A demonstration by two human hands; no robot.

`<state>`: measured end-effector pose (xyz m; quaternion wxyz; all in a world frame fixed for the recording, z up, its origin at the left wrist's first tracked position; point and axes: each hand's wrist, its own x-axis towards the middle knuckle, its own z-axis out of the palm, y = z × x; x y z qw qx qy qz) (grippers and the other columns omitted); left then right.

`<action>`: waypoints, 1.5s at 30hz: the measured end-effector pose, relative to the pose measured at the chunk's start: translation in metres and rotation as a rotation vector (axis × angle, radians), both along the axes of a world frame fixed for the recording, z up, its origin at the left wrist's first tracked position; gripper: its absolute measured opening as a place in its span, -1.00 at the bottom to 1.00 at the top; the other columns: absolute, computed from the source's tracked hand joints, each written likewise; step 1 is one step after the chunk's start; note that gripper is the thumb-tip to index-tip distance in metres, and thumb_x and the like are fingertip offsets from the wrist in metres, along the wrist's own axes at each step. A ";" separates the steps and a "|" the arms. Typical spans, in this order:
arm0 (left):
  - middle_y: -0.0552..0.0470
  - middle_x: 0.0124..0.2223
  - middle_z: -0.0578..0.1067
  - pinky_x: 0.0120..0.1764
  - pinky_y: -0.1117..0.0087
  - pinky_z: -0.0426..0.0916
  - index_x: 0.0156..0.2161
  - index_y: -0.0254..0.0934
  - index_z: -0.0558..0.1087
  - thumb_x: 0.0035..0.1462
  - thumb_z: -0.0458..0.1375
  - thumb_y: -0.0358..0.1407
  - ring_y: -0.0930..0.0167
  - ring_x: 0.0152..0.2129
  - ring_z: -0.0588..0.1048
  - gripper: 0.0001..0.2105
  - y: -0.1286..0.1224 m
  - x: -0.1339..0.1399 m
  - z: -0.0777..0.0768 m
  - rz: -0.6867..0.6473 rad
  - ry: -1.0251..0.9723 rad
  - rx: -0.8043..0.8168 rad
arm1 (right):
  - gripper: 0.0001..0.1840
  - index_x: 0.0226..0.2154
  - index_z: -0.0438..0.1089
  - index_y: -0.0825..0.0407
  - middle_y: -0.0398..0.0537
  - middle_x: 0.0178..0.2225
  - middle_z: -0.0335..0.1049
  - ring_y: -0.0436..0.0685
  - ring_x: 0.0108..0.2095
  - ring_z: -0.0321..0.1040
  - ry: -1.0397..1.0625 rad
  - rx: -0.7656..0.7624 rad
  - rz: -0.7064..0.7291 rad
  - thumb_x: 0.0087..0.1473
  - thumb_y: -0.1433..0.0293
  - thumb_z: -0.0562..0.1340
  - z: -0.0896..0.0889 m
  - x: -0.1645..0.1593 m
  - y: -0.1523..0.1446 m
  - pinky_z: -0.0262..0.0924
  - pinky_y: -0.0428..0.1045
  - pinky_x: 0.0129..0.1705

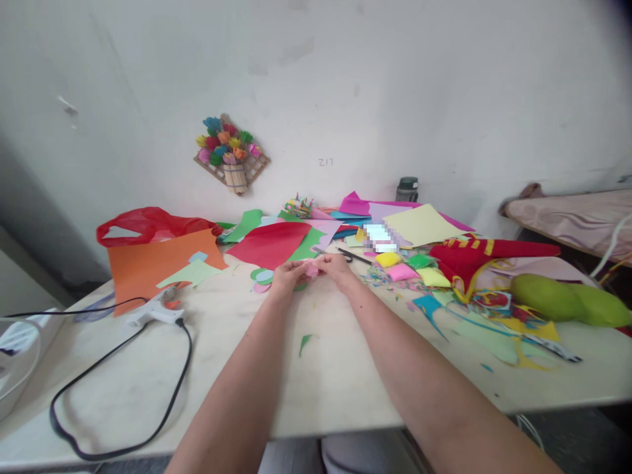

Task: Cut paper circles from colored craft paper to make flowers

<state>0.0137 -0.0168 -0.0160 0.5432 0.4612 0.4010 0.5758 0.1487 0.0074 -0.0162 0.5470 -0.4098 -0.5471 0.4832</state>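
Observation:
Both hands meet over the middle of the table. My left hand [289, 274] pinches a small pink paper piece [312, 270] from the left, its fingers closed. From the right, my right hand [336, 268] has its fingertips closed on the same piece. Fingers partly cover the paper, so its full shape is hidden. Left of my left hand lie several cut paper circles [263, 288] in green, pale blue and pink. Scissors [320, 250] and a dark pencil [354, 255] rest just beyond my right hand. A green paper scrap [305, 343] lies between my forearms.
A white glue gun [160, 309] with a looping black cord sits left, near a power strip [24, 342]. Orange [162, 263] and red [269, 242] paper lie behind. Soft coloured packets [401, 272], paper scraps and green mangoes [548, 296] occupy the right side.

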 end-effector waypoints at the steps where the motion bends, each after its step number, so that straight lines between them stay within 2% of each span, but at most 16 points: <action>1: 0.01 -0.51 0.50 -0.43 0.46 0.40 -0.44 -0.39 0.42 -0.36 0.36 -0.24 0.46 -0.57 0.47 -0.66 0.000 0.000 0.000 0.008 0.006 0.008 | -0.73 -0.71 0.29 0.10 -0.21 -0.73 0.26 -0.06 -0.65 0.21 -0.008 -0.003 0.002 -0.39 0.29 0.35 0.000 0.000 -0.001 0.20 -0.11 -0.52; 5: 0.02 -0.54 0.49 -0.43 0.45 0.40 -0.45 -0.40 0.41 -0.36 0.36 -0.29 0.48 -0.59 0.47 -0.68 -0.001 0.000 0.002 0.034 0.012 -0.001 | -0.76 -0.59 0.31 0.09 -0.24 -0.68 0.29 -0.08 -0.64 0.22 0.035 -0.022 -0.024 -0.38 0.35 0.35 0.004 -0.001 -0.003 0.19 -0.14 -0.57; 8: 0.04 -0.53 0.49 -0.41 0.44 0.41 -0.44 -0.39 0.41 -0.32 0.35 -0.31 0.49 -0.59 0.46 -0.71 -0.002 0.000 0.005 0.045 0.017 0.007 | -0.76 -0.49 0.34 0.10 -0.23 -0.66 0.30 -0.09 -0.64 0.22 0.062 -0.064 -0.043 -0.30 0.35 0.33 0.007 0.000 -0.005 0.15 -0.17 -0.62; 12: 0.03 -0.52 0.49 -0.39 0.44 0.41 -0.40 -0.39 0.41 -0.29 0.34 -0.32 0.49 -0.58 0.47 -0.72 -0.004 0.000 0.006 0.056 0.040 0.019 | -0.85 -0.59 0.35 0.14 -0.20 -0.70 0.24 -0.12 -0.67 0.14 0.000 -0.122 -0.005 -0.22 0.37 0.28 0.008 0.000 -0.007 0.08 -0.20 -0.67; 18: 0.02 -0.53 0.49 -0.36 0.42 0.42 -0.39 -0.39 0.42 -0.31 0.35 -0.31 0.48 -0.56 0.48 -0.69 -0.004 -0.001 0.005 0.049 0.046 0.033 | -0.91 -0.64 0.35 0.13 -0.20 -0.68 0.25 -0.12 -0.66 0.13 -0.041 -0.087 -0.066 -0.20 0.46 0.24 0.006 0.000 -0.007 0.04 -0.20 -0.68; 26: -0.04 -0.55 0.48 -0.43 0.41 0.42 -0.42 -0.39 0.40 -0.21 0.26 -0.05 0.40 -0.58 0.50 -0.61 -0.007 -0.002 0.012 0.022 0.021 -0.042 | -0.85 -0.64 0.35 0.12 -0.18 -0.68 0.29 -0.10 -0.64 0.16 -0.019 -0.098 -0.056 -0.21 0.39 0.29 0.006 0.000 -0.007 0.04 -0.20 -0.66; 32: -0.02 -0.58 0.48 -0.51 0.46 0.38 -0.50 -0.36 0.38 -0.31 0.34 -0.18 0.39 -0.60 0.50 -0.68 -0.006 -0.006 0.008 -0.031 0.133 -0.051 | -0.80 -0.64 0.34 0.12 -0.20 -0.68 0.27 -0.11 -0.63 0.17 -0.024 -0.023 -0.020 -0.25 0.33 0.32 0.005 -0.001 -0.007 0.05 -0.21 -0.66; 37: 0.00 -0.57 0.48 -0.50 0.46 0.38 -0.49 -0.35 0.34 -0.27 0.33 -0.22 0.40 -0.59 0.51 -0.71 -0.005 -0.009 0.009 0.058 0.088 -0.002 | -0.80 -0.55 0.34 0.12 -0.13 -0.58 0.37 -0.10 -0.63 0.23 -0.006 -0.095 -0.021 -0.17 0.31 0.29 0.009 -0.001 -0.007 0.10 -0.21 -0.67; 39: 0.01 -0.56 0.49 -0.48 0.44 0.39 -0.48 -0.35 0.35 -0.27 0.32 -0.21 0.39 -0.59 0.51 -0.70 -0.003 -0.013 0.009 0.112 0.039 0.046 | -0.78 -0.53 0.33 0.12 -0.10 -0.56 0.39 -0.09 -0.65 0.26 -0.034 -0.164 0.058 -0.13 0.28 0.26 0.015 -0.001 -0.012 0.10 -0.20 -0.70; 40: 0.02 -0.57 0.49 -0.47 0.44 0.39 -0.48 -0.35 0.35 -0.27 0.32 -0.21 0.39 -0.58 0.51 -0.70 -0.002 -0.015 0.008 0.135 0.015 0.066 | -0.76 -0.53 0.33 0.12 -0.09 -0.56 0.40 -0.07 -0.65 0.27 -0.072 -0.204 0.148 -0.12 0.25 0.25 0.019 -0.003 -0.016 0.11 -0.20 -0.71; 43: 0.04 -0.57 0.49 -0.42 0.41 0.41 -0.49 -0.34 0.35 -0.28 0.32 -0.19 0.39 -0.56 0.51 -0.70 0.001 -0.021 0.006 0.199 -0.043 0.080 | -0.65 -0.51 0.38 0.15 -0.01 -0.53 0.44 0.01 -0.62 0.35 -0.248 -0.270 0.649 -0.19 0.16 0.28 0.034 -0.013 -0.039 0.18 -0.15 -0.67; 45: 0.05 -0.57 0.49 -0.38 0.40 0.41 -0.49 -0.32 0.34 -0.28 0.31 -0.18 0.38 -0.52 0.52 -0.70 0.002 -0.024 0.005 0.222 -0.061 0.074 | -0.60 -0.49 0.41 0.17 0.03 -0.51 0.46 0.04 -0.58 0.38 -0.347 -0.323 0.881 -0.30 0.15 0.34 0.045 -0.023 -0.057 0.20 -0.14 -0.64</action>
